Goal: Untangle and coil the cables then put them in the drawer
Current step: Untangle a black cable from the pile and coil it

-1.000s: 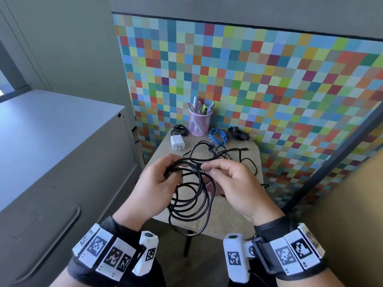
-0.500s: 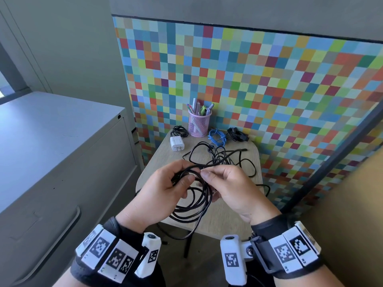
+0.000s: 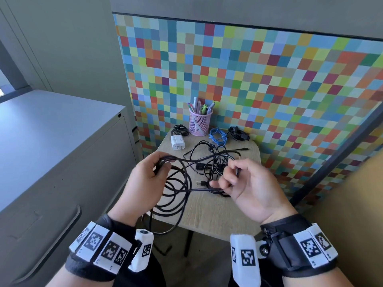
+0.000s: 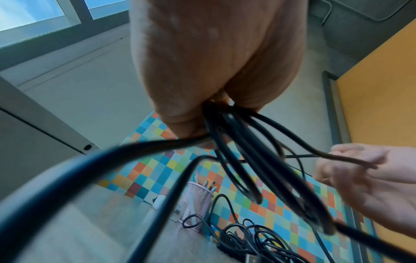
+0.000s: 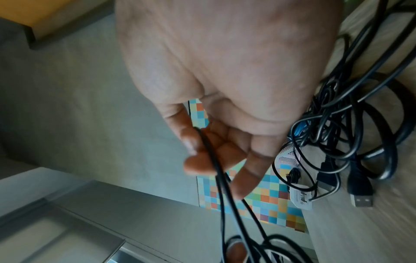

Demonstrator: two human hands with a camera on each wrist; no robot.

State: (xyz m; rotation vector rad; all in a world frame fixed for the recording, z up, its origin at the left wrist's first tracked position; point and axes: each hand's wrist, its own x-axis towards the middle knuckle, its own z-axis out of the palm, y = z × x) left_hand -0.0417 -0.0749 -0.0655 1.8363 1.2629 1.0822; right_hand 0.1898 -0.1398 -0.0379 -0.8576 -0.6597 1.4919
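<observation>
The left hand point(image 3: 145, 181) curls its fingers round a bunch of loops of the black cable point(image 3: 176, 195); the loops hang down past the near edge of the small table point(image 3: 207, 214). The right hand point(image 3: 246, 189) pinches a strand of the same cable between thumb and fingers; a tangle of cables point(image 3: 215, 162) lies farther back, near the pink pen cup point(image 3: 200, 124).

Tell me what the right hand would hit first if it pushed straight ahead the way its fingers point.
Probably the tangled pile of black cables on the small wooden table, just beyond the right hand; depth is uncertain.
</observation>
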